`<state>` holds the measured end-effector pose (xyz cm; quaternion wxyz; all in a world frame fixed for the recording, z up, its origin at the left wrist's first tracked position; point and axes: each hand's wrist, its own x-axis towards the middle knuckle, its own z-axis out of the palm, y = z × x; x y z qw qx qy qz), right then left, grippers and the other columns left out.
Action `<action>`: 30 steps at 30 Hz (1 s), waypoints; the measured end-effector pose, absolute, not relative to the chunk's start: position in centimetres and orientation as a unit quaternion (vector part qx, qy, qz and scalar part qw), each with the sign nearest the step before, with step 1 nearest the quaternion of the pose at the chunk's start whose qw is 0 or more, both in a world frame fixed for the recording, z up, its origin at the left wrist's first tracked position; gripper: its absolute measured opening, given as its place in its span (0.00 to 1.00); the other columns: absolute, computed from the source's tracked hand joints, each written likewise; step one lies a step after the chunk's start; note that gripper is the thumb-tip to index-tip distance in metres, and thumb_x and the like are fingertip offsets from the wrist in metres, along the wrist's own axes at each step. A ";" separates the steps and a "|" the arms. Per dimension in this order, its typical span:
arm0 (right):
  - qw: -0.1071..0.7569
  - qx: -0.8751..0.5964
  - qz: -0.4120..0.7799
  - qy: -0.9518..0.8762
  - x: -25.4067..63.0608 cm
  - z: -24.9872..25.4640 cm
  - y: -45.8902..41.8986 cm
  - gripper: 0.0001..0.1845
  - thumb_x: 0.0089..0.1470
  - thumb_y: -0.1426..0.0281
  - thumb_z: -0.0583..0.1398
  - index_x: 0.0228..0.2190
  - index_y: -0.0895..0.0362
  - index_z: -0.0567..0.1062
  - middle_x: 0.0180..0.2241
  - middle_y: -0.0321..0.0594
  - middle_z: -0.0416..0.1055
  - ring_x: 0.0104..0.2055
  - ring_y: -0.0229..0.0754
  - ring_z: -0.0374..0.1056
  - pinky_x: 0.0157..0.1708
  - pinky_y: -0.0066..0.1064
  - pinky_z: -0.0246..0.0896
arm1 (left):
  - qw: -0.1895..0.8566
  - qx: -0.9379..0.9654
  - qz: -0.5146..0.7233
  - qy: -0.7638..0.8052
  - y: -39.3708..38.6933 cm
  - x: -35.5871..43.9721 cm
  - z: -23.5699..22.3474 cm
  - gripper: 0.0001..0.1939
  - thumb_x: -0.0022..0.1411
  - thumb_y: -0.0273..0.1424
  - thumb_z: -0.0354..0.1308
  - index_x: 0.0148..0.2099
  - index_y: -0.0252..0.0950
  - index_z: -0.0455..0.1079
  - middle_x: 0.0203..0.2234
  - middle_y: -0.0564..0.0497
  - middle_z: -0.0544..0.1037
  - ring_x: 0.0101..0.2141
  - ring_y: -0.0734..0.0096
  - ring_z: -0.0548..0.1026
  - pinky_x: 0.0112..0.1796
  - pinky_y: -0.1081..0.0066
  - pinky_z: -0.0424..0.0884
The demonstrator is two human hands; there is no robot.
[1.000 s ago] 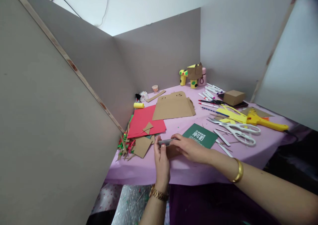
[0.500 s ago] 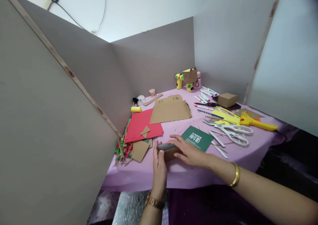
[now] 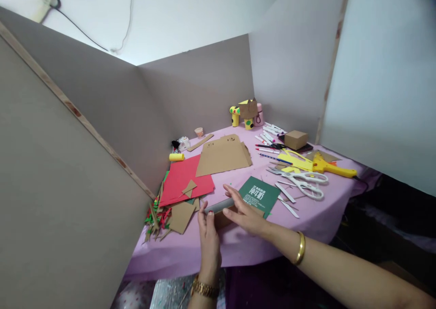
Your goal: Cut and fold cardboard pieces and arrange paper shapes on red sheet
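Observation:
Near the front edge of the table I have a folded brown cardboard piece (image 3: 225, 219) with a grey inner side. My left hand (image 3: 209, 236) grips its left end, thumb on the near side and fingers behind. Over its right part lies my right hand (image 3: 248, 216), fingers stretched and thumb apart, hiding some of the cardboard. Just behind my right hand is a green printed card (image 3: 260, 193) with white lettering. Flat cardboard scraps (image 3: 182, 217) and red paper sheets (image 3: 180, 184) lie to the left of my hands.
White-handled scissors (image 3: 303, 181), a yellow glue gun (image 3: 329, 166) and markers (image 3: 272, 132) lie on the right. A large cardboard sheet (image 3: 225, 156) lies mid-table. Behind it stand yellow decorated pieces (image 3: 235, 117) and a pink bottle (image 3: 259, 116). Grey panels (image 3: 200, 82) enclose the table.
The view has turned slightly right, so everything appears shifted left. My right hand's fingers are spread a little more over the cardboard piece; my left hand keeps its grip.

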<state>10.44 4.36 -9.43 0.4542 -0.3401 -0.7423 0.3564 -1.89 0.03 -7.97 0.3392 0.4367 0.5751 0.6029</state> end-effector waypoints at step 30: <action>0.207 -0.623 0.044 -0.753 22.0 -8.4 7.4 0.20 0.40 0.57 0.64 0.30 0.62 0.73 0.35 0.54 0.70 0.41 0.57 0.64 0.39 0.40 0.55 | 0.293 0.403 0.652 0.571 1.0 -1.1 -8.7 0.16 0.59 0.41 0.49 0.46 0.40 0.64 0.46 0.47 0.69 0.49 0.64 0.65 0.49 0.65 0.59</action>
